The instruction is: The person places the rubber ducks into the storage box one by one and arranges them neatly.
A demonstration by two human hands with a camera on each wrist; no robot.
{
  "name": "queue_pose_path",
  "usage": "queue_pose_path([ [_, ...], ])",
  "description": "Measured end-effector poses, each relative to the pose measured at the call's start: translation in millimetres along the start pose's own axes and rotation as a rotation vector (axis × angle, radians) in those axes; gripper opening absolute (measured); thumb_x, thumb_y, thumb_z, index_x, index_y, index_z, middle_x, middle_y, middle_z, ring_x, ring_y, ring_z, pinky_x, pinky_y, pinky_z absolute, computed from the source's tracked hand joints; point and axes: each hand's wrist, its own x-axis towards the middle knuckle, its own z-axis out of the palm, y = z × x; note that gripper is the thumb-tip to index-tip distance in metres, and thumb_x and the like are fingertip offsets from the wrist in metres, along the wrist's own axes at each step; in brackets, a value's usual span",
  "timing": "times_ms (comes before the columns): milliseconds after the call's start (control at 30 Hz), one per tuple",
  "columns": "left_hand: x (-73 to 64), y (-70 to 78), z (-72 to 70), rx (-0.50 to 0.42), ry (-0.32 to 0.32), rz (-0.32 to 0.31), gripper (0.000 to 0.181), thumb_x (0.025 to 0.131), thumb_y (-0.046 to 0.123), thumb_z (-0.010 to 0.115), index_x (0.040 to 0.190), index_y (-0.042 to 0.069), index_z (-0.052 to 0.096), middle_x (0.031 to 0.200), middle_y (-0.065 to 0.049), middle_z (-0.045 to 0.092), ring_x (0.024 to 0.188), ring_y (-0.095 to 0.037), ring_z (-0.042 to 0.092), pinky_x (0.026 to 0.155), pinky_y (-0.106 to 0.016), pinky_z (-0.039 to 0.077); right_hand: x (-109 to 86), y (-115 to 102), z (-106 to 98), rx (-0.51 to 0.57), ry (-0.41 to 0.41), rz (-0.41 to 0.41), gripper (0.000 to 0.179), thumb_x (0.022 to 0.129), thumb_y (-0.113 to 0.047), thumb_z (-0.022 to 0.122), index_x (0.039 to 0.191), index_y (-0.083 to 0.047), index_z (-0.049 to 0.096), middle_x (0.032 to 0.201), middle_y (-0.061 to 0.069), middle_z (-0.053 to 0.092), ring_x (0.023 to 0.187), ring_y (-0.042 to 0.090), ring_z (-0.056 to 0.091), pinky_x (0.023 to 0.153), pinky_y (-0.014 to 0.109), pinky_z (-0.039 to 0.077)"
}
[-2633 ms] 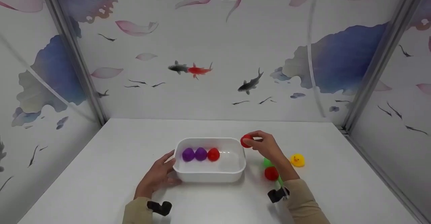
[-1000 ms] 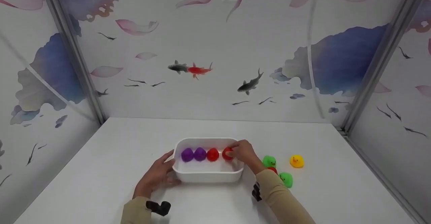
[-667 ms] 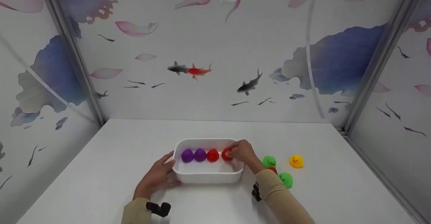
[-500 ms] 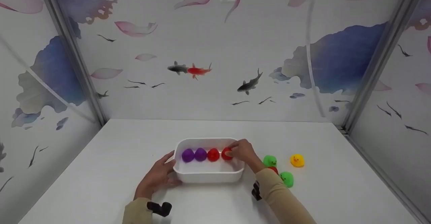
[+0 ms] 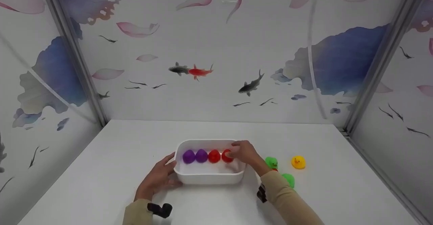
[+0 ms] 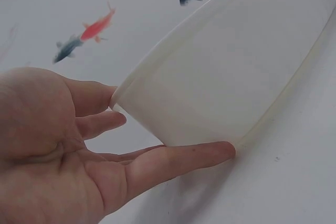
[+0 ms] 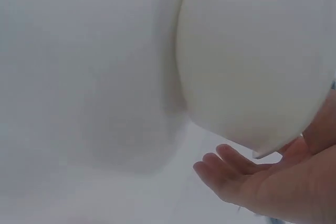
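Observation:
A white plastic tub stands on the table. My left hand grips its left end; in the left wrist view, fingers meet the rim and the thumb lies along the lower edge. Two rounded purple toys and two rounded red toys sit in a row inside. My right hand reaches over the right rim beside the rightmost red toy. Its thumb overlaps that toy, while the index finger stands apart above it. The other fingers hang loosely outside the tub in the right wrist view.
Right of the tub lie two green toys, one a rubber duck, the other partly behind the sleeve. A red sliver shows between them. A yellow rubber duck sits farther right. Patterned walls enclose the table.
My right hand has brought a red toy from beyond the rim into the tub's row. Just now its index finger has lifted and the forearm has shifted slightly right. My left hand stays put.

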Motion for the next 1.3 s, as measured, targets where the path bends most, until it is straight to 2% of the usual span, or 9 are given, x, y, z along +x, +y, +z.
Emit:
queue_pose_path([
  [233, 1.4, -2.2, -1.5, -0.001, -0.009, -0.008, 0.058, 0.109, 0.023, 0.042, 0.160, 0.009, 0.019, 0.157, -0.031, 0.034, 0.143, -0.048, 0.039, 0.092, -0.052, 0.060, -20.3, -5, -20, 0.014, 0.045, -0.069, 0.052, 0.088, -0.023, 0.078, 0.134, -0.005, 0.062, 0.148, 0.020, 0.050, 0.141, 0.039, 0.043, 0.115, 0.054, 0.043],
  [433, 0.7, -1.8, -1.7, -0.002, 0.006, -0.012, 0.058, 0.108, 0.023, 0.043, 0.160, 0.010, 0.021, 0.157, -0.030, 0.035, 0.142, -0.048, 0.040, 0.092, -0.052, 0.059, -40.6, -1, -41, 0.050, 0.080, -0.126, 0.051, 0.090, -0.027, 0.076, 0.136, -0.011, 0.062, 0.149, 0.018, 0.050, 0.139, 0.039, 0.046, 0.110, 0.054, 0.048],
  [667, -0.2, 0.3, -3.0, -0.013, 0.018, -0.017, 0.058, 0.109, 0.023, 0.043, 0.160, 0.010, 0.021, 0.157, -0.030, 0.035, 0.142, -0.049, 0.040, 0.092, -0.054, 0.059, -54.8, 7, -69, 0.097, 0.114, -0.128, 0.053, 0.092, -0.031, 0.074, 0.140, -0.016, 0.058, 0.152, 0.016, 0.048, 0.140, 0.039, 0.047, 0.109, 0.052, 0.049],
  [833, -1.3, 0.6, -2.3, -0.010, 0.019, -0.014, 0.057, 0.109, 0.023, 0.043, 0.160, 0.009, 0.021, 0.156, -0.032, 0.035, 0.142, -0.049, 0.039, 0.092, -0.054, 0.059, -57.2, 22, -96, 0.117, 0.134, -0.179, 0.057, 0.093, -0.034, 0.072, 0.144, -0.014, 0.054, 0.153, 0.015, 0.048, 0.140, 0.038, 0.047, 0.107, 0.050, 0.051],
  [1033, 0.0, 0.3, -0.1, -0.012, 0.010, -0.024, 0.058, 0.109, 0.023, 0.042, 0.160, 0.010, 0.020, 0.157, -0.031, 0.034, 0.143, -0.049, 0.037, 0.092, -0.055, 0.058, -59.0, 50, -125, 0.123, 0.181, -0.235, 0.059, 0.094, -0.036, 0.070, 0.143, -0.009, 0.053, 0.150, 0.017, 0.051, 0.138, 0.037, 0.050, 0.111, 0.051, 0.048],
  [1167, 0.4, 0.6, 0.5, -0.011, 0.026, -0.030, 0.058, 0.109, 0.023, 0.043, 0.160, 0.010, 0.021, 0.157, -0.031, 0.034, 0.144, -0.050, 0.037, 0.090, -0.054, 0.060, -57.6, 69, -138, 0.105, 0.203, -0.227, 0.062, 0.095, -0.042, 0.068, 0.144, -0.008, 0.052, 0.151, 0.018, 0.049, 0.138, 0.038, 0.048, 0.112, 0.052, 0.046],
  [1300, 1.1, -1.1, -0.6, -0.005, 0.036, -0.028, 0.059, 0.108, 0.025, 0.045, 0.160, 0.010, 0.021, 0.157, -0.031, 0.035, 0.144, -0.050, 0.037, 0.089, -0.053, 0.060, -55.2, 85, -146, 0.068, 0.217, -0.183, 0.065, 0.095, -0.045, 0.067, 0.145, -0.008, 0.051, 0.154, 0.020, 0.045, 0.140, 0.041, 0.044, 0.113, 0.053, 0.044],
])
